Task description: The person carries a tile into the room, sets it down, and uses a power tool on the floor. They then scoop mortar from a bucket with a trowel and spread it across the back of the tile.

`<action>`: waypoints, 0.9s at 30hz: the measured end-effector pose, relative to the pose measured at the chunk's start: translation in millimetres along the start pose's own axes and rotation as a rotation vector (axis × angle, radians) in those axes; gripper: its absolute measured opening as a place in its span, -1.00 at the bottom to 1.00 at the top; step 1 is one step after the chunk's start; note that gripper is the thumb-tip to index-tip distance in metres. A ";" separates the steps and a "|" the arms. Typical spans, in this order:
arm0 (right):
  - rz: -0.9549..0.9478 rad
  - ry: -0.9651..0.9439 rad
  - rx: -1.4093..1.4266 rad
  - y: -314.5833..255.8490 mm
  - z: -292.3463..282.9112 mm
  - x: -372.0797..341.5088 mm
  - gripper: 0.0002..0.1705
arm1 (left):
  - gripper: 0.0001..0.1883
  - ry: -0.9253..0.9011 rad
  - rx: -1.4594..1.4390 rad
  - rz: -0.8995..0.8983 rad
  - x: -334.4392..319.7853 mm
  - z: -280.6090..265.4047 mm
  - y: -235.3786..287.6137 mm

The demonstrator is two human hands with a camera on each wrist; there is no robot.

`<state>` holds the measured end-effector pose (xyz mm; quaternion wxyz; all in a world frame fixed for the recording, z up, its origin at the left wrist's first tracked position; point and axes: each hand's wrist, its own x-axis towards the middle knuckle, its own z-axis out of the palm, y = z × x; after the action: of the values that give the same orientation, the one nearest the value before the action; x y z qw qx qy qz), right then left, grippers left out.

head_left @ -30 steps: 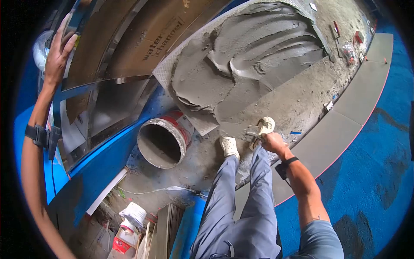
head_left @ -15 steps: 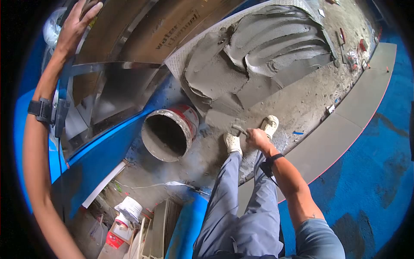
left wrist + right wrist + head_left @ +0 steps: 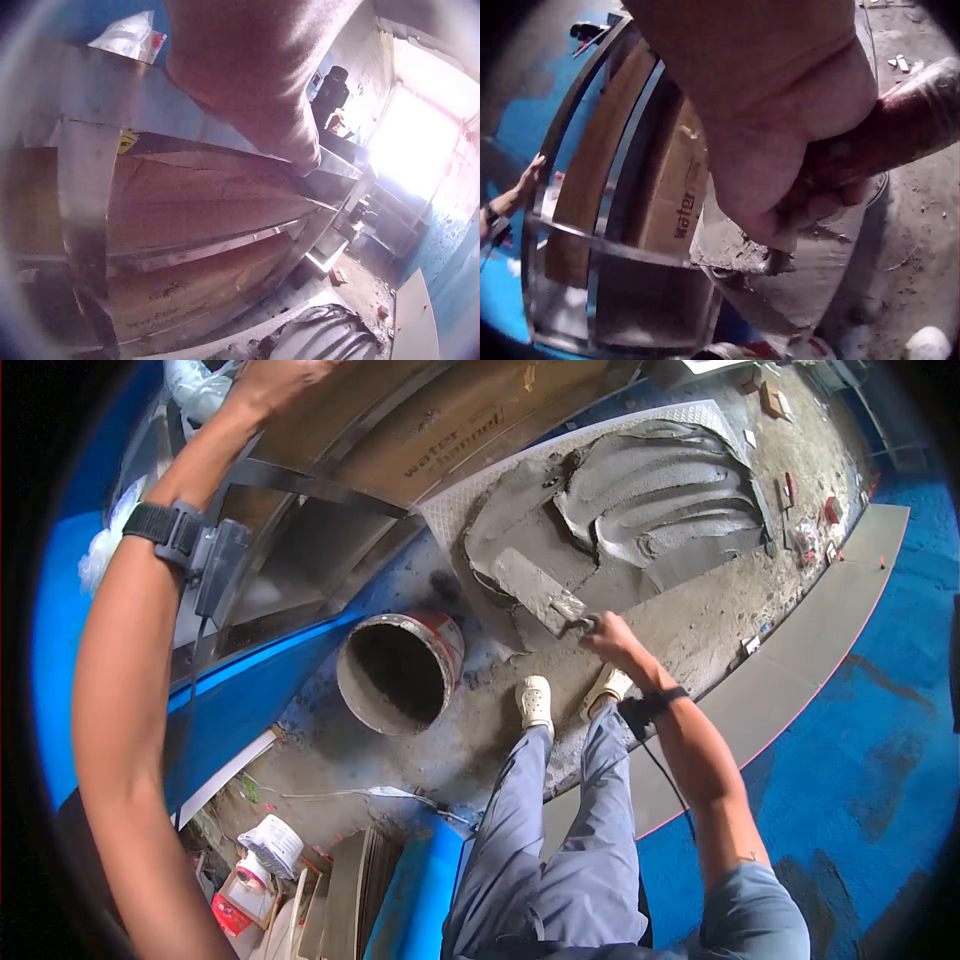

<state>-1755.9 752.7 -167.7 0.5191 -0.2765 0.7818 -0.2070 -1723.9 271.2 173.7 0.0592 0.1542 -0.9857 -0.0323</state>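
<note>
My right hand [image 3: 612,638] grips the handle of a flat rectangular trowel [image 3: 540,592]. Wet mortar smears its long blade, which lies over the near left part of grey mortar [image 3: 670,490] spread in ridges on a grid-textured tile [image 3: 692,416]. In the right wrist view, fingers wrap the reddish-brown trowel handle [image 3: 840,154]. At the top edge of the head view, my left hand [image 3: 285,378] is partly cut off. Seen from the right wrist, the same left hand [image 3: 532,176] rests on the edge of a metal frame [image 3: 544,142], holding nothing visible.
A mortar-coated bucket [image 3: 450,645] lies left of my shoes [image 3: 535,700]. Cardboard [image 3: 450,440] printed "water channel" stands in the frame. Grey floor tiles [image 3: 785,670] form a strip along the right. Lower left, boxes and stacked boards [image 3: 340,890] crowd the floor.
My right hand has swung the trowel from beside the shoes up and forward over the mortar. The head view has shifted, and my left hand has slid toward the top edge.
</note>
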 end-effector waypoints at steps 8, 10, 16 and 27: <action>0.115 0.225 -0.038 -19.6 134.4 -21.3 -0.70 | -0.09 0.010 -0.029 0.030 5.1 7.2 -9.7; 0.111 0.191 -0.137 -19.4 154.3 -26.0 -0.75 | -0.09 0.008 -0.127 0.020 3.9 4.9 -9.4; 0.066 -0.098 -0.218 -32.5 194.6 -52.0 -0.77 | -0.08 -0.005 -0.152 -0.011 4.0 3.4 -7.0; 0.007 0.278 -0.062 -102.3 149.3 31.6 -0.65 | -0.11 0.059 -0.023 0.020 0.8 5.5 -12.4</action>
<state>-1605.2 648.9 -183.3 0.3978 -0.2583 0.8531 -0.2172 -1721.7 259.4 167.3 0.0901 0.1443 -0.9847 -0.0383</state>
